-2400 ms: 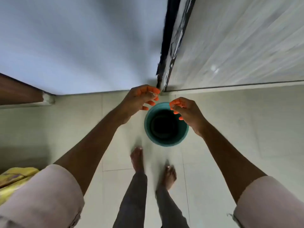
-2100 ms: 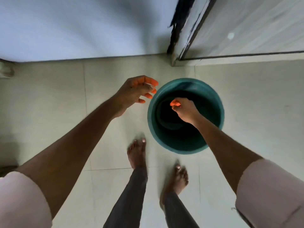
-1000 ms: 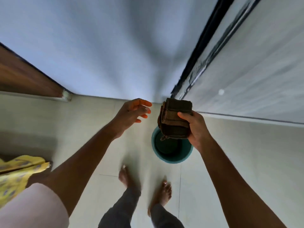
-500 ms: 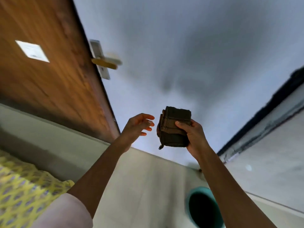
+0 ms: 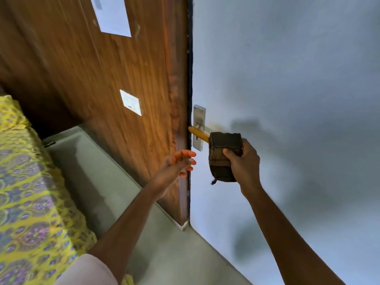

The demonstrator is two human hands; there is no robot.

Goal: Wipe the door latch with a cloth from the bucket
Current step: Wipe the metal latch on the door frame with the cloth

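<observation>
A folded dark brown cloth (image 5: 223, 157) is gripped in my right hand (image 5: 243, 161), thumb across its front. Its top edge covers the right end of the brass-coloured door latch handle (image 5: 198, 133). The handle sticks out from a silver plate (image 5: 198, 120) on the pale blue door (image 5: 287, 79). My left hand (image 5: 180, 163) hovers open, fingers spread, just left of the cloth and below the handle, in front of the door's edge. The bucket is out of view.
A wooden panel (image 5: 102, 75) with white stickers stands left of the door's dark edge. A bed with a yellow patterned sheet (image 5: 26, 192) fills the lower left. Grey floor (image 5: 123, 202) runs between the bed and the door.
My view swung from the floor and teal bucket up to the door. My right hand took the cloth out of the bucket and raised it to the latch handle. The left hand followed, staying open.
</observation>
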